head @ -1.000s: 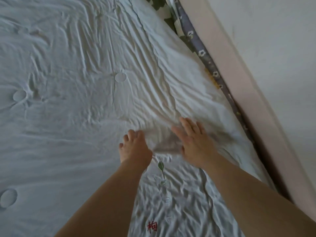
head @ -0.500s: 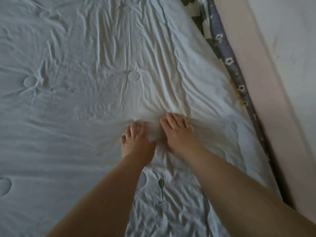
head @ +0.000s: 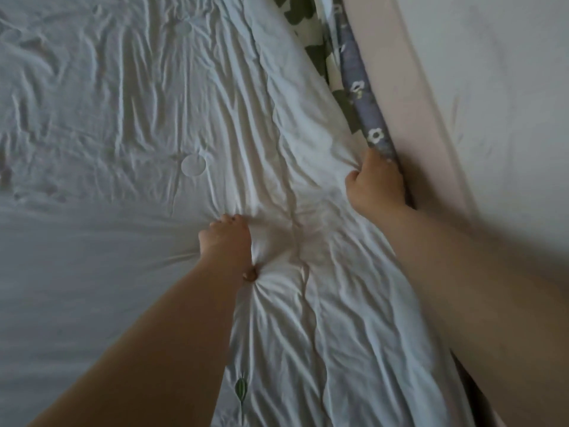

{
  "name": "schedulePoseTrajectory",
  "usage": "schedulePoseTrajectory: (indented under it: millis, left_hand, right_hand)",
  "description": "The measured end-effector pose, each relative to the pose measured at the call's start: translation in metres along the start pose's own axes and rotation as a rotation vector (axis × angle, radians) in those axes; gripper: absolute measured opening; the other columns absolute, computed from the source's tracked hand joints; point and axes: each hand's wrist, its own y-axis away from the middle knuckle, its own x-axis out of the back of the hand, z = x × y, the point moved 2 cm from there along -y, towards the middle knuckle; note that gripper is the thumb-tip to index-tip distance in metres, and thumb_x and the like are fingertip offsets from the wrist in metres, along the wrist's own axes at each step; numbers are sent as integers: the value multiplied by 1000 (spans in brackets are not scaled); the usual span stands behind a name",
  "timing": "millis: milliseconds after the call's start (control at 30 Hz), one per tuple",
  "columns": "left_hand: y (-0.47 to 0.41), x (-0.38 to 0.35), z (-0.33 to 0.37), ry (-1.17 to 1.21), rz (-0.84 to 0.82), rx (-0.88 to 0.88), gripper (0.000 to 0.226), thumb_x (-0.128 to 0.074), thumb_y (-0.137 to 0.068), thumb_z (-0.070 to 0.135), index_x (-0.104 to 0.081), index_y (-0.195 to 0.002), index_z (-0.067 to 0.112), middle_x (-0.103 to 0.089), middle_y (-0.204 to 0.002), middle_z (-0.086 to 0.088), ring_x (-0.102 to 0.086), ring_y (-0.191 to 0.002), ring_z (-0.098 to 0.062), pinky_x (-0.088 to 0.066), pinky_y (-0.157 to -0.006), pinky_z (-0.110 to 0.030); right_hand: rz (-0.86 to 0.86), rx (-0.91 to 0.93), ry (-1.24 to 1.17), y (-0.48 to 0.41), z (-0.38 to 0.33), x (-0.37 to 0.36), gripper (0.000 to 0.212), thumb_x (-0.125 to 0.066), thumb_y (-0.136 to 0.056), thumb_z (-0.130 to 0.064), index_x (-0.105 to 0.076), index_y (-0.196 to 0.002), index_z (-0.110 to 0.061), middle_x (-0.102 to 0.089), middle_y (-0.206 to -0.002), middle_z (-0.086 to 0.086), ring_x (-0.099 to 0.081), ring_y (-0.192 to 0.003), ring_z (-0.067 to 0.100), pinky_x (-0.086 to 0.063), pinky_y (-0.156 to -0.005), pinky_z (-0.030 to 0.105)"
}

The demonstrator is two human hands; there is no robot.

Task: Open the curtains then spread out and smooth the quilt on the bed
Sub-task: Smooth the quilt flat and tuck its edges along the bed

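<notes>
Head view: white quilt (head: pixel 129 124) covers the bed, creased, its right edge running along the pale bed frame (head: pixel 409 97). Right hand (head: pixel 376 184) is clenched on that edge, just beside a floral sheet (head: pixel 357 84). Left hand (head: pixel 226 238) bunches fabric mid-quilt, fingers curled. Broad, smoother quilt lies leftward.

Readable text: none anywhere in view.
Quilt (head: pixel 129 248): no lettering; only a small green leaf motif (head: pixel 240 388) stitched below the left hand (head: pixel 226 238).
Flowered cloth (head: pixel 360 87) above the right hand (head: pixel 375 186): pattern only, no words.
</notes>
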Motion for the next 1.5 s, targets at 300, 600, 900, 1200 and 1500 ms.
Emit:
schedulePoseTrajectory:
  millis: [300,600,900,1200,1500]
  left_hand:
    - [-22,10,5,-174,-113,-48,110,-90,-52,46,-31,-137,7,-45,-133,-8,-53,-120,-26,-50,-86,-38]
    - [-23,12,5,-139,-157,-38,114,-91,-51,44,-29,-139,5,-43,-134,-9,-52,-122,-27,-51,-88,-40]
    - [-30,7,2,-92,-98,-38,77,-72,-79,32,-32,-139,6,-44,-135,-10,-52,-121,-27,-50,-81,-39]
    - [-30,8,1,-100,-70,-43,74,-71,-79,33,-34,-137,6,-46,-133,-10,-53,-119,-28,-49,-78,-37]
    - [-27,11,-2,-88,-77,-53,82,-77,-73,35,-33,-136,7,-45,-135,-8,-52,-121,-26,-50,-86,-39]
  right_hand:
    - [-60,-55,81,-33,1,-1,40,-40,-92,-6,-40,-132,1,-42,-132,30,-44,-120,43,-37,-100,41]
    - [-60,126,576,-28,15,37,33,-35,-94,2,-48,-123,12,-53,-121,33,-57,-107,43,-49,-81,49]
    - [-225,40,545,-15,19,8,44,-29,-96,2,-28,-138,15,-33,-136,35,-56,-110,46,-49,-85,50]
    - [-213,119,465,16,23,25,22,-40,-93,-9,-56,-107,-2,-59,-112,21,-62,-95,36,-46,-71,37]
    - [-266,-17,343,27,25,25,23,-49,-86,-18,-55,-105,-6,-53,-112,18,-57,-94,34,-44,-68,34]
